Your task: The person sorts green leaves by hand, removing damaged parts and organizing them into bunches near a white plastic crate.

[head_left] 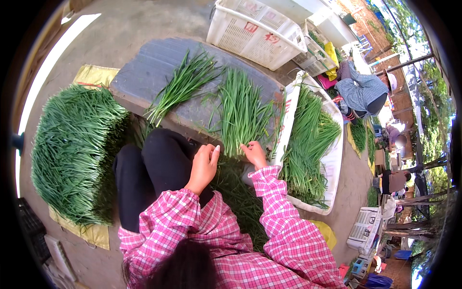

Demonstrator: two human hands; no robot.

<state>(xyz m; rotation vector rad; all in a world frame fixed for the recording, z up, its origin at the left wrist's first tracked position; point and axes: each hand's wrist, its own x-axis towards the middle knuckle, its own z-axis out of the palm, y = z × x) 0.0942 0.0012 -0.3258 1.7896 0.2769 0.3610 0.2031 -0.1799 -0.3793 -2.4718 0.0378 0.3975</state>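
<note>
A loose pile of green chives (243, 106) lies on the grey board (149, 62) in front of me, its pale stem ends toward my lap. My right hand (256, 155) is at those stem ends, thumb and forefinger pinched on a few chives. Just left of it, my left hand (203, 169) hovers above my knee with its fingers curled in; whether anything is between them I cannot make out. A smaller bunch of chives (185, 84) lies further left on the board, its stems reaching over the near edge.
A big stack of chives (77, 149) rests on yellow sacking (89, 236) at my left. Close on my right stands a white crate (337, 168) filled with chives. Another white crate (255, 41) stands beyond the board. Further right, a person in a checked shirt (358, 86) bends over.
</note>
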